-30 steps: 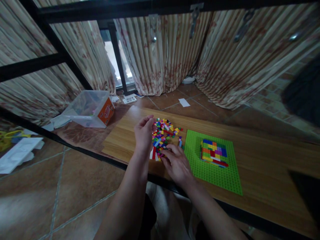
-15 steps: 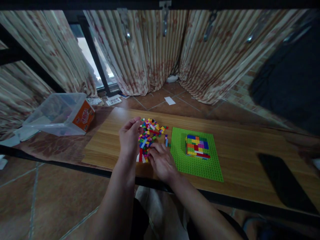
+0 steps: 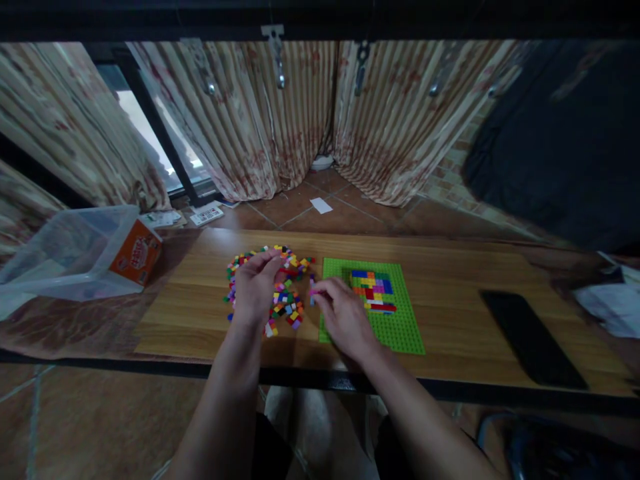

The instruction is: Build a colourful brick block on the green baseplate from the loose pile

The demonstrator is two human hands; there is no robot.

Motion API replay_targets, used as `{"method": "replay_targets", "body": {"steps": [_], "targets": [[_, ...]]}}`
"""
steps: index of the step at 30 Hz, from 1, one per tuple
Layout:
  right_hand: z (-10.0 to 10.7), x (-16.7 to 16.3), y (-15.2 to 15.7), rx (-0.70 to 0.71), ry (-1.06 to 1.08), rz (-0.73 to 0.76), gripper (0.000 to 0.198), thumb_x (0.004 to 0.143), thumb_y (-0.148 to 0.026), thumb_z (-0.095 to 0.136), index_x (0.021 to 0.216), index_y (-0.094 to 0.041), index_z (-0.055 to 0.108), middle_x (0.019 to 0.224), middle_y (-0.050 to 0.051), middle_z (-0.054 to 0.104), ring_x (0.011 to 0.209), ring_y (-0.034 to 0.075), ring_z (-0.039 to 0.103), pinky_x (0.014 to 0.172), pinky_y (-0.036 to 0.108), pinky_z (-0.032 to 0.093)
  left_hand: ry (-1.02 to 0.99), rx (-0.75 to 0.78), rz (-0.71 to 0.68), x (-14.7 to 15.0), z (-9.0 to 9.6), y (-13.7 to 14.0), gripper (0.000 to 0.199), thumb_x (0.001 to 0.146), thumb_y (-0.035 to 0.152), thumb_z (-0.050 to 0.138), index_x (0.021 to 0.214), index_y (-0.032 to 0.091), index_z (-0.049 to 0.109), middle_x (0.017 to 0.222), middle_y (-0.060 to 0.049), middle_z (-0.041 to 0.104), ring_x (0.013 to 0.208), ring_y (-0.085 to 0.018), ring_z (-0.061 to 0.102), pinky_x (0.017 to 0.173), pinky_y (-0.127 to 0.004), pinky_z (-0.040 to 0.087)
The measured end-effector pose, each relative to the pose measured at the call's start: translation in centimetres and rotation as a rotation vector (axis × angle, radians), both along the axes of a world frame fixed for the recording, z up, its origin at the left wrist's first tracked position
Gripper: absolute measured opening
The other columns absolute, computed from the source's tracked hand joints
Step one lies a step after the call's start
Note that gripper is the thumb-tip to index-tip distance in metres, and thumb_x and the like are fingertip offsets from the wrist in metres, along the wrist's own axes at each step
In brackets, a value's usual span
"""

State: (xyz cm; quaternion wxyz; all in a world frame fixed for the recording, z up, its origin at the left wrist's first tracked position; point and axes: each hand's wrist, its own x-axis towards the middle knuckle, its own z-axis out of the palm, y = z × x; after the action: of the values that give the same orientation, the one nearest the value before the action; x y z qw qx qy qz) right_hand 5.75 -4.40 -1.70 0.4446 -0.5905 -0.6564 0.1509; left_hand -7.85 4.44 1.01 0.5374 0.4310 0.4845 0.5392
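Observation:
My left hand (image 3: pixel 257 283) is over the pile of small toy bricks (image 3: pixel 285 310), its thumb and fingers pinched together; whatever they hold is too small to make out. Just right of the pile, my right hand (image 3: pixel 345 317) closes its fingertips on a small pink brick (image 3: pixel 313 291). A light blue brick (image 3: pixel 313 301) lies under those fingertips, close to the green baseplate (image 3: pixel 407 333). On the baseplate sits a low block of multicoloured bricks (image 3: pixel 374 291), partly screened by the right hand. A red strip runs along its near side.
A clear plastic box (image 3: pixel 70 253) with an orange label stands left of the wooden board (image 3: pixel 175 307). A flat black object (image 3: pixel 533 340) lies at the right. Dark fabric (image 3: pixel 555 147) hangs at the upper right. A black bar crosses the top.
My right hand has moved from the pile to the bricks beside the baseplate. The left hand stays pinched over the pile. The whole view has shifted, so the board appears further left.

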Motion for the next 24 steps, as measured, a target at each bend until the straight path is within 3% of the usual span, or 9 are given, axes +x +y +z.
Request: {"method": "replay_targets", "body": {"steps": [6,11,16,24], "targets": [[0.0,7.8,-2.4,0.017,0.270,-0.232,0.012,0.086,-0.031,0.061,0.085,-0.023,0.070,0.089,0.003,0.068,0.083,0.018,0.063,0.075,0.033,0.049,0.294,0.114,-0.312,3.2,-1.9,-1.9,0.020,0.076,0.025,0.063,0.090,0.014,0.073,0.074,-0.001,0.069,0.067,-0.012,0.060,0.063,-0.022,0.045],[-0.5,12.8,-4.9,-0.053,0.289,-0.315,0.016,0.080,-0.036,0.067,0.084,-0.022,0.073,0.087,0.004,0.072,0.082,0.020,0.065,0.076,0.035,0.050,0.470,0.180,-0.486,5.9,-2.7,-3.8,0.022,0.082,0.020,0.056,0.096,0.013,0.072,0.084,-0.004,0.072,0.075,-0.014,0.065,0.068,-0.024,0.049],[-0.7,13.8,-6.3,-0.157,0.259,-0.232,0.015,0.082,-0.034,0.064,0.085,-0.024,0.074,0.091,0.003,0.073,0.087,0.020,0.066,0.079,0.035,0.051,0.624,0.200,-0.505,7.7,-3.1,-4.5,0.025,0.084,0.018,0.055,0.104,0.013,0.069,0.098,-0.008,0.074,0.086,-0.017,0.069,0.078,-0.027,0.053],[-1.0,13.3,-6.1,-0.188,0.153,-0.134,0.015,0.086,-0.027,0.058,0.086,-0.025,0.073,0.089,0.003,0.071,0.084,0.019,0.066,0.077,0.034,0.049,0.748,0.216,-0.507,8.8,-3.5,-4.6,0.026,0.085,0.016,0.057,0.110,0.012,0.066,0.107,-0.012,0.073,0.098,-0.021,0.069,0.090,-0.033,0.053]]}}
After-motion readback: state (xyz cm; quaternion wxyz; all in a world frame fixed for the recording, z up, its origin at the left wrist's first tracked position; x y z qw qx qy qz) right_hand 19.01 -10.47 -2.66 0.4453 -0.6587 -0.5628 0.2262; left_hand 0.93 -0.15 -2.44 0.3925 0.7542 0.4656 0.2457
